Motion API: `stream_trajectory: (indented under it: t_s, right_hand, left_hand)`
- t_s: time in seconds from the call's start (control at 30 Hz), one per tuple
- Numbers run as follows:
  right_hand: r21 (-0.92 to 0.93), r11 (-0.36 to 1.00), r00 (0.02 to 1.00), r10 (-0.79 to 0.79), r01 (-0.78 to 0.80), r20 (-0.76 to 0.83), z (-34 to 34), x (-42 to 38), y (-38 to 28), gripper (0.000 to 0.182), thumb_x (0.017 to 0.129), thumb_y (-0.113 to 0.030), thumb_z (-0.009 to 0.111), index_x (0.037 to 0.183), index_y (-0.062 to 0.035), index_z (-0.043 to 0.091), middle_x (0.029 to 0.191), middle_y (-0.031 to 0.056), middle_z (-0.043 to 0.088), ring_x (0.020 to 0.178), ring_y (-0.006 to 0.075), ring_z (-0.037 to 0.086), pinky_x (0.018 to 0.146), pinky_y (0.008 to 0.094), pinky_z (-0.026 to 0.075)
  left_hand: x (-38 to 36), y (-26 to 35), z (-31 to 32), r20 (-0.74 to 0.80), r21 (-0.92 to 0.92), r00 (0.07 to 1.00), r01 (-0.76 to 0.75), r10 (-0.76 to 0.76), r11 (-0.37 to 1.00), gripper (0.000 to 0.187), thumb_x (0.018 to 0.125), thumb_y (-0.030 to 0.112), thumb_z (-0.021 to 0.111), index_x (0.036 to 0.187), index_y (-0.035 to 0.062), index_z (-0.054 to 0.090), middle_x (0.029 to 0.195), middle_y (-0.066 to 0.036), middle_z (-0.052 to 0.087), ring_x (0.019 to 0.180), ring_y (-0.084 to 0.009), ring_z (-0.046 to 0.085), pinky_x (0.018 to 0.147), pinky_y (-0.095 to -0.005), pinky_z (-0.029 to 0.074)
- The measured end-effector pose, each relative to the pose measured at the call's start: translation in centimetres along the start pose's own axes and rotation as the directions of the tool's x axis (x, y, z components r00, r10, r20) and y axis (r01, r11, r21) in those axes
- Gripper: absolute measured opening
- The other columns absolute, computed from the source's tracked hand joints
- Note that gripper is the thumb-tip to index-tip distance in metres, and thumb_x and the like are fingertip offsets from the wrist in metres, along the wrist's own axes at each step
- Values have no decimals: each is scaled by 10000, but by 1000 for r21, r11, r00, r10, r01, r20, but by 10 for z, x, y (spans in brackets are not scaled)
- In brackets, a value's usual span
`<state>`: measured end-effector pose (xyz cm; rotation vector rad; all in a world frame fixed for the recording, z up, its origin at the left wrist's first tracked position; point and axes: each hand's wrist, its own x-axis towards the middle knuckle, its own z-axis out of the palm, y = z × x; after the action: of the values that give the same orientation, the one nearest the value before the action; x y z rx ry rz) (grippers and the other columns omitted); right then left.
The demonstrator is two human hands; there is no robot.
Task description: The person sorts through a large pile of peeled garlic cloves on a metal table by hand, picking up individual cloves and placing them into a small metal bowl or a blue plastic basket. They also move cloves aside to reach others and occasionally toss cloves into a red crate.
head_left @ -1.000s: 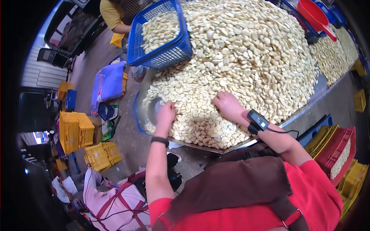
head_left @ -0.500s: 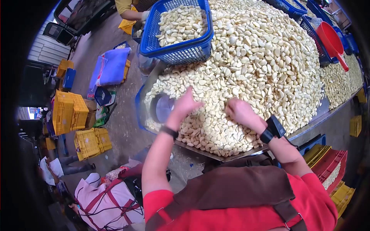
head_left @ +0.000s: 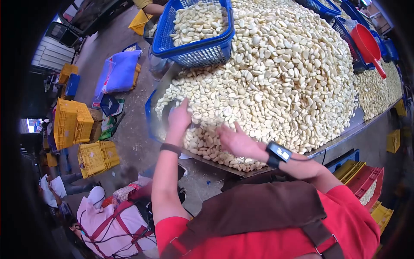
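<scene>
A broad heap of pale cream, curved oval pieces point(head_left: 284, 73), which look like peeled garlic cloves, covers the metal-edged table. My left hand point(head_left: 180, 117) is at the heap's left edge, beside a round opening point(head_left: 171, 106) in the table corner, which it partly covers. One finger points away from me; the others are partly hidden. Low over the near edge of the heap is my right hand point(head_left: 235, 140), its thumb raised apart from the outstretched fingers. No piece is visibly gripped in either hand.
A blue basket point(head_left: 198, 54) of the same pieces stands at the back left. A red scoop point(head_left: 366, 43) rests at the right on blue baskets. Yellow crates point(head_left: 98, 159) and a person in a pink top point(head_left: 116, 220) are on the left; another person's arm point(head_left: 154, 9) shows behind the basket.
Both hands have moved left across the heap; my left hand now covers part of the round opening. My right hand has opened from a closed shape. The view has shifted slightly.
</scene>
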<state>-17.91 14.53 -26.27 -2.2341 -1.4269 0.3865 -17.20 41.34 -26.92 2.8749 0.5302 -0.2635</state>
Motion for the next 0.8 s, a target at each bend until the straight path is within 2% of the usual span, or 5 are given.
stream_trajectory:
  t_s: [0.17,0.23,0.53,0.7,0.8]
  right_hand:
    - [204,893,889,327,-402,321,-109,-20,0,367,839,-168,566,1135,34,487,1223,213,497,1105,323,531,1032,538,288]
    - [-67,967,947,226,-247,-227,-97,-44,47,280,823,-183,587,1001,29,546,1289,206,446,1196,338,432,1012,522,312]
    - [451,889,996,56,-83,73,-30,-63,8,242,885,-248,560,911,-8,570,1356,216,421,1306,446,297,1075,527,248]
    - [474,556,717,634,-683,288,-120,-117,19,213,832,-232,584,854,-23,547,829,151,611,787,321,619,696,423,487]
    - [162,842,857,505,-515,101,-95,-150,39,193,827,-213,569,856,-27,528,739,161,605,716,362,602,645,448,479]
  left_hand:
    - [-26,98,-48,359,-510,875,-106,323,854,787,691,288,667,1409,216,354,785,-165,646,680,-284,615,674,-358,480]
    - [-34,98,-20,375,-398,866,-173,332,901,827,680,296,684,1422,221,326,774,-165,643,678,-287,611,680,-360,478]
    - [-7,79,-12,155,-161,981,-92,117,983,669,755,253,655,1370,204,396,976,-156,663,883,-310,645,774,-400,505]
    - [-105,125,-10,421,-415,660,-469,622,779,474,708,201,653,1179,213,599,981,-98,667,861,-265,644,749,-361,499]
    - [-106,105,-9,489,-254,722,-418,489,872,485,709,173,641,1184,236,570,935,-92,666,856,-263,645,722,-364,498]
